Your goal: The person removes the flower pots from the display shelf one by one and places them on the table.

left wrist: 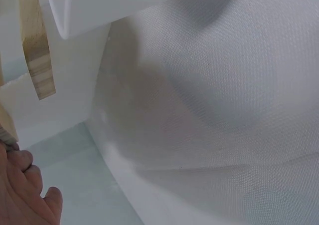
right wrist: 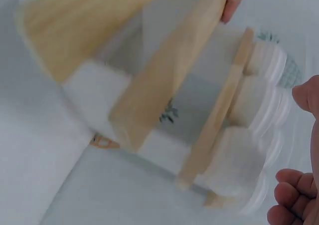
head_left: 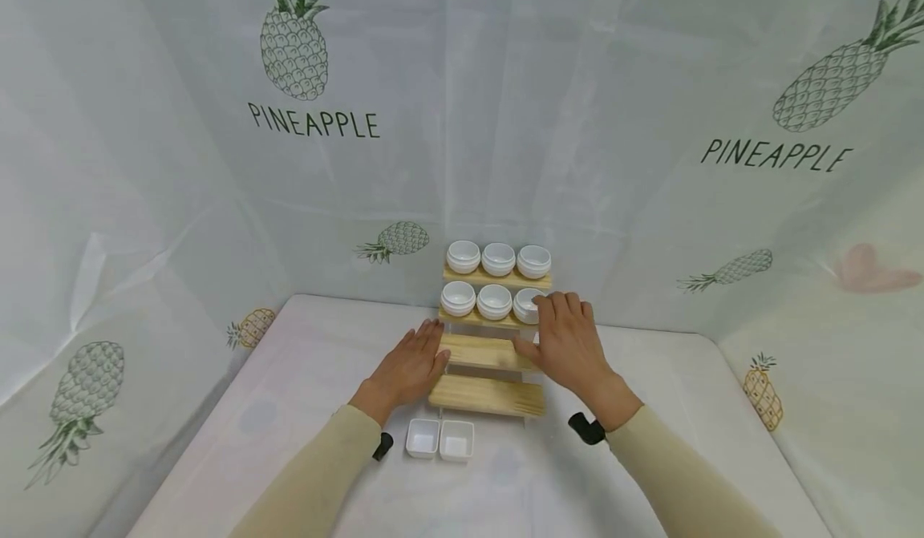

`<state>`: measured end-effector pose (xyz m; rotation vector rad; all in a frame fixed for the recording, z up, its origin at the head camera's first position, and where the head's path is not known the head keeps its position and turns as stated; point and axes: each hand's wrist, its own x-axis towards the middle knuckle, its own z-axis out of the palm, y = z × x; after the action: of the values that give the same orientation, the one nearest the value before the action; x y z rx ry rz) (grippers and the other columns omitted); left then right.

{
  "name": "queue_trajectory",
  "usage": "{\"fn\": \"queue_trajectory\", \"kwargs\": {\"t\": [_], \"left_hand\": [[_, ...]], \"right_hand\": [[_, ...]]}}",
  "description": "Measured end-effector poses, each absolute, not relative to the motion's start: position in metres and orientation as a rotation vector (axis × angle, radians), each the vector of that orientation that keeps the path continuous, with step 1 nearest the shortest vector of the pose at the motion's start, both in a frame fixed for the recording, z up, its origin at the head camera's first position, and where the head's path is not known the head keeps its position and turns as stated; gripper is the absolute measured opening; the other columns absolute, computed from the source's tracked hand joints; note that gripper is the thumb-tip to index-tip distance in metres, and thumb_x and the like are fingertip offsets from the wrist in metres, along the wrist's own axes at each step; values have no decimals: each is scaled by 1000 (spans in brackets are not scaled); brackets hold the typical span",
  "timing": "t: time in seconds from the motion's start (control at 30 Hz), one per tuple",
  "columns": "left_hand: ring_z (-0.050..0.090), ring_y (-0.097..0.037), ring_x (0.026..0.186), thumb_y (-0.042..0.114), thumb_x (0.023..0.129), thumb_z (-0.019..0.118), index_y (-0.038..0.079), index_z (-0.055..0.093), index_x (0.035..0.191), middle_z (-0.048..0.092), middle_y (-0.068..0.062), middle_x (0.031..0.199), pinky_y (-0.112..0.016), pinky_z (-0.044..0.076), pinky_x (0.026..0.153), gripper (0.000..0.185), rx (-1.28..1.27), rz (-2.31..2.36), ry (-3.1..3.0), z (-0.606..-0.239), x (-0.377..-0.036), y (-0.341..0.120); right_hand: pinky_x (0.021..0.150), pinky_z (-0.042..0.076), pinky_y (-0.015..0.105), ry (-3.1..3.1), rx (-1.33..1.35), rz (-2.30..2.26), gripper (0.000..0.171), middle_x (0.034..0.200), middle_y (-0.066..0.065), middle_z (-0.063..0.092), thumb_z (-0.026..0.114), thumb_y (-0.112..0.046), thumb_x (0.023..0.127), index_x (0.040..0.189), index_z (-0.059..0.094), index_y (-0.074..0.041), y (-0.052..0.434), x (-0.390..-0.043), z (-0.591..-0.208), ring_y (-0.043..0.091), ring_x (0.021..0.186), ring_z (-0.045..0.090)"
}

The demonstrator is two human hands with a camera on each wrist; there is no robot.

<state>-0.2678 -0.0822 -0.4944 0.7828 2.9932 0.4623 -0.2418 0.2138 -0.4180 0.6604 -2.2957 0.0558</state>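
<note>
The right hand [head_left: 570, 345] lies with fingers straight over the right end of the wooden tiered rack [head_left: 491, 353], fingertips at the rightmost bowl on the second tier and thumb against the edge of the third step; its grip is spread, pinching nothing. The left hand [head_left: 411, 366] is also flat and spread, its fingertips touching the left end of the same third step. In the left wrist view, only the fingers [left wrist: 22, 195] show, near a wooden edge.

The rack stands at the back middle of the bench [head_left: 289, 362], close to the pineapple-printed curtain [head_left: 318, 121]. It looks stiff and fairly light, but it would be top-heavy with its load, so it is probably best held by both side ends of a lower step and kept level. The round white bowls [head_left: 495, 259] sit loose on the slats and look like smooth, breakable ware that could slide if the rack tips.

By count, there are four wooden steps; six round bowls, three on the top tier and three on the second; and two square white dishes [head_left: 440, 438] side by side on the bench just in front of the rack.
</note>
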Motion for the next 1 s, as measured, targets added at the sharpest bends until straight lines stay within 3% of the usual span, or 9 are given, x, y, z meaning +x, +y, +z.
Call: {"fn": "queue_trajectory", "kwargs": {"t": [0.33, 0.67, 1.0], "left_hand": [[19, -33, 163, 45, 116, 25, -2, 22, 167, 23, -20, 174, -52, 21, 133, 69, 792, 472, 2983, -489, -265, -81], [21, -34, 163, 43, 116, 27, -4, 23, 166, 25, -22, 173, -53, 24, 132, 69, 794, 450, 2990, -485, -263, -81], [22, -35, 162, 44, 116, 27, -3, 24, 166, 26, -23, 172, -53, 24, 132, 69, 783, 467, 2995, -486, -262, -82]], "right_hand": [[72, 43, 53, -2372, 573, -31, 62, 95, 23, 59, 71, -53, 89, 104, 58, 6, 235, -272, -411, 43, 86, 50], [71, 39, 50, -2497, 535, -36, 62, 89, 17, 53, 71, -60, 90, 84, 56, 0, 233, -278, -407, 38, 84, 46], [69, 36, 46, -2479, 557, -12, 58, 83, 15, 49, 72, -56, 87, 83, 55, -1, 230, -279, -408, 36, 79, 44]]}}
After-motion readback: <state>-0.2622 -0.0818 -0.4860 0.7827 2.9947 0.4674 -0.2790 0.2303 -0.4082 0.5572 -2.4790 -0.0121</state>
